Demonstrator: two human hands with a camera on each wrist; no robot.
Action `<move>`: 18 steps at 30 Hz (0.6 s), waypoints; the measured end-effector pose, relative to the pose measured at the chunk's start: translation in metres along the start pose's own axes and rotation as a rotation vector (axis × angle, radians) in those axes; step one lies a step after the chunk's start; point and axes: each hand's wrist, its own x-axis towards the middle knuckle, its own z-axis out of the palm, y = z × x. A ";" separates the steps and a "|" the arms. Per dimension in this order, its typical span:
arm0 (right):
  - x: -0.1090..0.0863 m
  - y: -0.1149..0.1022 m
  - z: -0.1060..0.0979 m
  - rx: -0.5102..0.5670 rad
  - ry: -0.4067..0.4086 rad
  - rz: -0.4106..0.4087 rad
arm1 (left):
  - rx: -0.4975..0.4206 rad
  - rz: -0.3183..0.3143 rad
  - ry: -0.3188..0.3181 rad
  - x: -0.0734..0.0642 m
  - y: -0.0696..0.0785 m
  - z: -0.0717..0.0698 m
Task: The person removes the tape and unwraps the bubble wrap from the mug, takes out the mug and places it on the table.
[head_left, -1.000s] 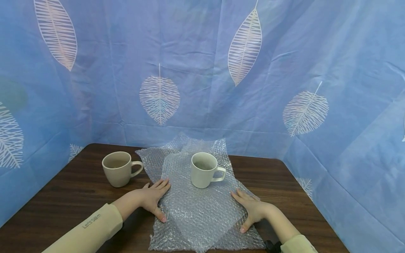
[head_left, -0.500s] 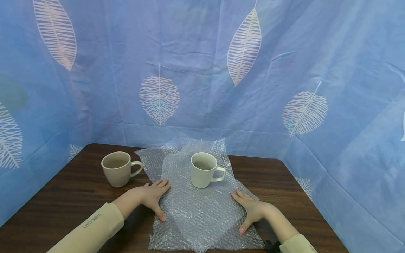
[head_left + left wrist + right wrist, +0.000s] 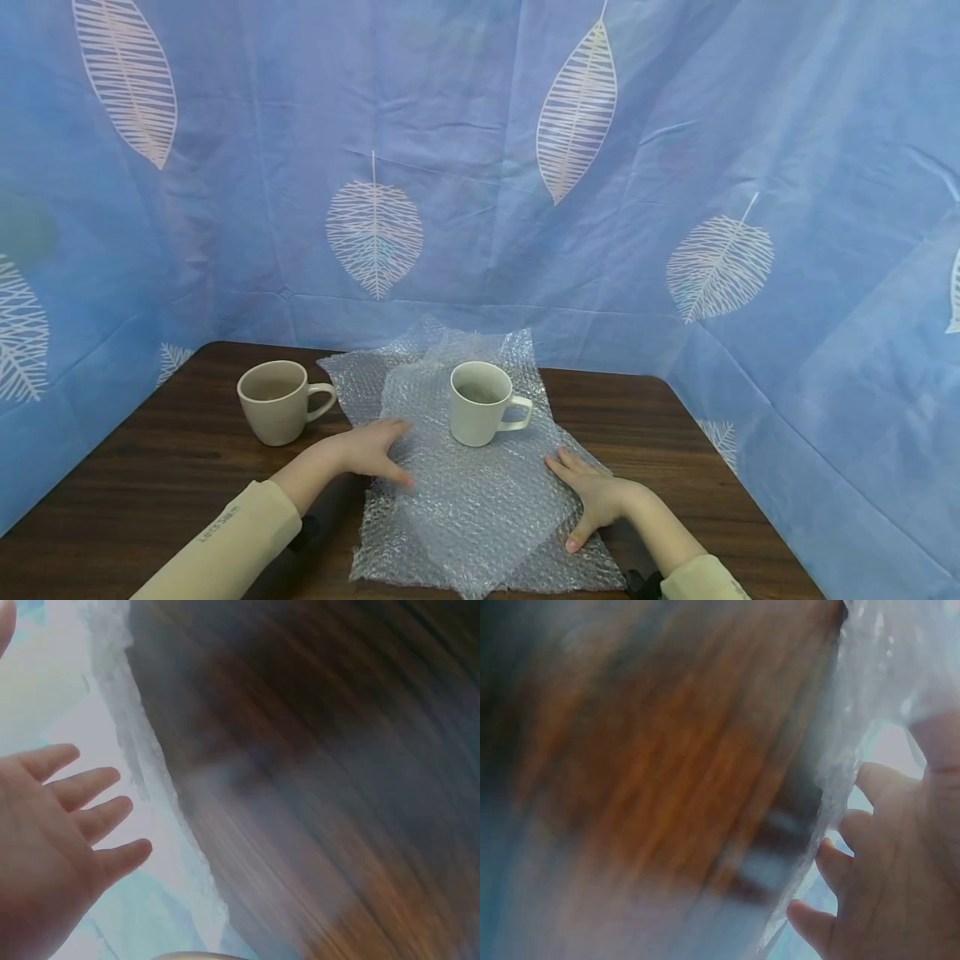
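Note:
A white mug (image 3: 474, 415) stands upright on layered bubble wrap (image 3: 480, 508), its handle turned right. My left hand (image 3: 371, 450) hovers over the wrap's left edge, fingers and thumb extended; in the left wrist view its palm (image 3: 45, 847) shows with the fingers spread and holding nothing. On the right side of the wrap rests my right hand (image 3: 596, 497), fingers spread flat near its edge. The right wrist view shows that hand's fingers (image 3: 832, 862) straight beside the wrap's border. A beige mug (image 3: 273, 408) sits to the left of the wrap, close beyond my left hand.
The dark wooden table (image 3: 150, 467) reaches back to a blue leaf-patterned cloth (image 3: 465, 250), which also hangs along both sides. The wrap's far corners lie at the table's back edge, near the cloth.
My left hand has lifted off the bubble wrap, its thumb moving up and to the right. My right hand and both mugs stay in place; the view shifts slightly.

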 end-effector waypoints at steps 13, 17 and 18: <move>0.000 0.002 -0.001 0.011 -0.010 -0.023 | -0.338 0.028 0.142 0.022 0.018 0.000; 0.000 0.001 -0.002 0.012 -0.010 -0.030 | -0.424 0.029 0.181 0.027 0.025 0.000; 0.000 0.001 -0.002 0.011 -0.011 -0.030 | -0.440 0.024 0.193 0.028 0.027 0.000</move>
